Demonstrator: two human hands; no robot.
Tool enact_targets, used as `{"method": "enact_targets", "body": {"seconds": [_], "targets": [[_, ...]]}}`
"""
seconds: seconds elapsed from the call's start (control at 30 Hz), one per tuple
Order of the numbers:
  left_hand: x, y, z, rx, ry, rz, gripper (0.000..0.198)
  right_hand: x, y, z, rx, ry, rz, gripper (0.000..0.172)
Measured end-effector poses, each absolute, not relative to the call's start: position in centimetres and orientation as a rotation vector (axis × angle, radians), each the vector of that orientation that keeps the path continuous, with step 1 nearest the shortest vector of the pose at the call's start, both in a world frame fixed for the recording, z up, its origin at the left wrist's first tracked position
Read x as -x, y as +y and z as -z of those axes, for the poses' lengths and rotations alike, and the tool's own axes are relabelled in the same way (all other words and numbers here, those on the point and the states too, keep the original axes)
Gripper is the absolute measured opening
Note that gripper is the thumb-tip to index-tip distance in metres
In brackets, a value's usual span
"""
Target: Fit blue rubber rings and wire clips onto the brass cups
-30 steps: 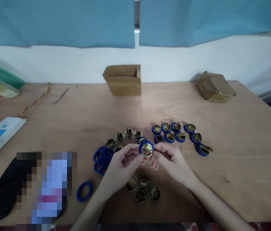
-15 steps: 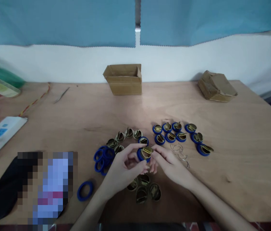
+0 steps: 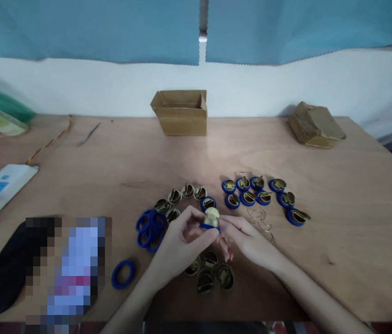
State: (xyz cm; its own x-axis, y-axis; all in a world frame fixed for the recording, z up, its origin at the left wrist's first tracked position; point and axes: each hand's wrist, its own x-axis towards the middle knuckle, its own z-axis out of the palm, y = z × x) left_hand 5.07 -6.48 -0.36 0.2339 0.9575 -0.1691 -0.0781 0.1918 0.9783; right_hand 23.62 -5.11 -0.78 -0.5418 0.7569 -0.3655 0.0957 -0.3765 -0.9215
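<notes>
Between my hands is a round brass-coloured metal piece with a hinged flap (image 3: 211, 215) and a blue ring at its base. My left hand (image 3: 178, 241) grips its rim between thumb and fingers. From the other side, my right hand (image 3: 248, 239) pinches the same piece near the flap, its lower fingers curled and partly hidden. Just beyond the hands lies a similar blue-ringed piece (image 3: 208, 204). Several plain brass pieces (image 3: 225, 277) lie below the hands, and pale-rimmed ones (image 3: 188, 190) form an arc behind. A pile of loose blue rings (image 3: 143, 221) sits left of my left hand.
Several blue-ringed pieces (image 3: 248, 198) stand in rows at right, beside thin wire rings (image 3: 259, 213). A single blue ring (image 3: 123, 274) lies at left. Two cardboard boxes (image 3: 185, 121) (image 3: 316, 125) stand at the back. A power strip (image 3: 11, 183) and tweezers-like tool (image 3: 89, 134) are left.
The flap of the held piece now stands raised toward me, where it lay flatter and pointed right before. Both hands stay in nearly the same place; the view has shifted slightly.
</notes>
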Motion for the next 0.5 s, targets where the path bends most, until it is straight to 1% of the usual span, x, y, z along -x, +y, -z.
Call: {"method": "enact_targets", "body": {"seconds": [0.07, 0.13, 0.2, 0.27, 0.3, 0.37, 0.4, 0.47, 0.5], "targets": [[-5.2, -6.5, 0.3, -1.04, 1.021, -1.039, 0.027, -23.7, -5.2, 0.1, 1.093, -1.515, -1.922, 0.038], [-5.3, -6.6, 0.2, -0.999, 1.028, -1.074, 0.031, -24.0, -5.2, -0.8, 1.054, -1.672, -1.838, 0.038], [-5.2, -6.6, 0.1, -0.939, 1.031, -1.071, 0.032, -24.7, -5.1, -2.0, 1.09, -1.884, -1.656, 0.037], [-5.1, -6.5, 0.0, -0.872, 1.009, -1.073, 0.035, -25.8, -5.0, -3.2, 1.207, -2.073, -1.319, 0.035], [-5.0, -6.5, -0.1, -0.85, 0.991, -1.08, 0.037, -26.5, -5.1, -3.8, 1.284, -2.107, -1.103, 0.031], [-4.7, -6.4, -0.2, -0.844, 0.947, -1.083, 0.039, -28.2, -5.5, -4.8, 1.484, -1.962, -0.687, 0.023], [-4.6, -6.4, -0.2, -0.853, 0.927, -1.078, 0.038, -29.1, -5.9, -5.1, 1.566, -1.846, -0.505, 0.022], [-4.4, -6.4, -0.3, -0.861, 0.897, -1.049, 0.031, -30.6, -6.7, -5.2, 1.739, -1.67, -0.266, 0.024], [-4.3, -6.4, -0.3, -0.848, 0.895, -1.033, 0.028, -31.2, -7.1, -4.9, 1.821, -1.645, -0.237, 0.026]]}}
